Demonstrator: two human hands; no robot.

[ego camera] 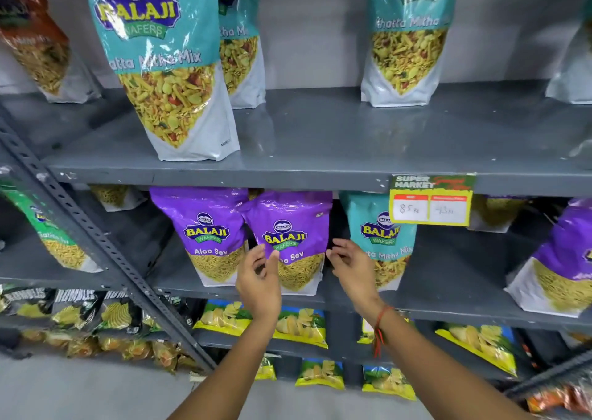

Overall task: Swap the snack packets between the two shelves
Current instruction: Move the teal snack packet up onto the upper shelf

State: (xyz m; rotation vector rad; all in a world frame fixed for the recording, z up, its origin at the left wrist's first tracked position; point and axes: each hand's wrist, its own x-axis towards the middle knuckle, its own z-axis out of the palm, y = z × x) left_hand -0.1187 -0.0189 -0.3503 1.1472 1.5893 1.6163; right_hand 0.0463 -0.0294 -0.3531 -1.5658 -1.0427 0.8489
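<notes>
Two grey metal shelves face me. On the upper shelf (320,150) stand teal Khatta Mitha Mix packets: a big one at front left (166,67), one behind it (242,45), another further right (408,38). The lower shelf (448,294) holds two purple Aloo Sev packets (208,227) (290,227), a teal packet (378,237) and a purple packet at far right (563,259). My left hand (258,278) and my right hand (352,266) flank the middle purple packet, fingers apart, the left thumb overlapping its front. Neither hand has closed on it.
A yellow price tag (431,200) hangs from the upper shelf's front edge. A slotted diagonal brace (105,246) crosses the left side. Orange (35,38) and green (54,230) packets sit at far left. Chip bags (301,323) fill the shelves below.
</notes>
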